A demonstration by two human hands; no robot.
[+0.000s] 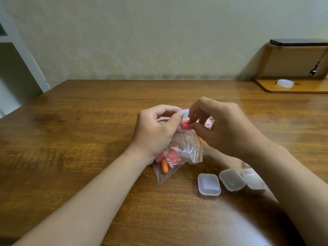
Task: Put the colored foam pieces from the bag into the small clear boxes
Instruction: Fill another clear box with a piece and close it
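Right now the left hand (156, 128) grips the bag (188, 148) at centre frame, fingers curled round its mouth. The right hand (223, 126) pinches pink foam (185, 125) just above it. I worry a loose pinch drops it (the three boxes (209, 186), lower right, look lidded).

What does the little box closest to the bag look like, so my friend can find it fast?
On the wooden table, find the clear bag of foam pieces near the middle. Beside its lower corner is a row of small, closed clear boxes. It is the leftmost box, lying apart from the middle box and right box, which sit close together and turned askew.
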